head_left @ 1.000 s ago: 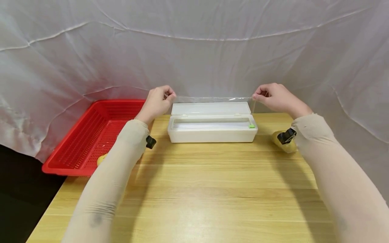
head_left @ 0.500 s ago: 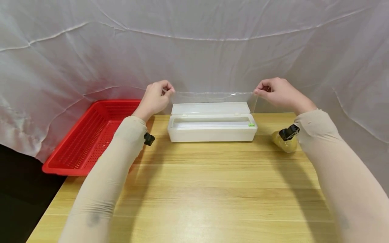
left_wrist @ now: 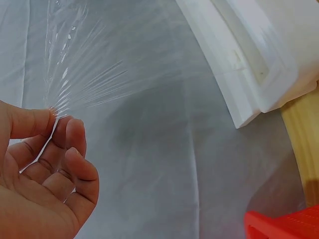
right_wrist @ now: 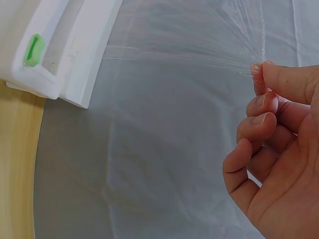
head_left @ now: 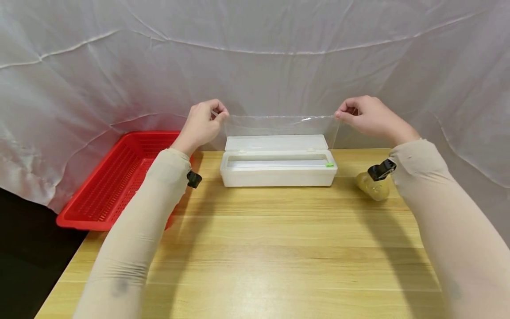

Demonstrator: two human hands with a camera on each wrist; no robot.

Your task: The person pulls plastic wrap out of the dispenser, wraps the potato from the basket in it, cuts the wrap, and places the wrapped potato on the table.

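1. Head view, far left: the red basket [head_left: 85,225] sits at the tabletop's [head_left: 279,248] left side, partly behind the left sleeve. Best to hold that sleeve clear of its rim.

2. The left hand [head_left: 202,125] has its grip narrowed to a thumb-and-finger pinch on one upper corner of the clear film [head_left: 279,126], the other fingers loosely curled. Creases fan out from the pinch, so a steady, modest pull should suit; a harder one might tear the corner.

3. Between the hands, the film spans above the white box [head_left: 278,178], its top edge nearly level and fairly taut. Its sides run down towards the tipped-back lid [head_left: 276,142]; the exact path is hard to trace. Lifting both corners evenly would probably prevent skewing or sticking to itself.

4. The green piece [head_left: 329,164] rests at the box's right end. Judging by its place, it could be a cutter, so fingers and film are better away from it while drawing.

5. The right hand [head_left: 370,116] mirrors the left, its grip pinching the other corner, with similar creases. Matching height and tension matters most here.

6. Far right, a yellow wrapped item [head_left: 374,188] lies on the tabletop below the right wrist; leave it room.
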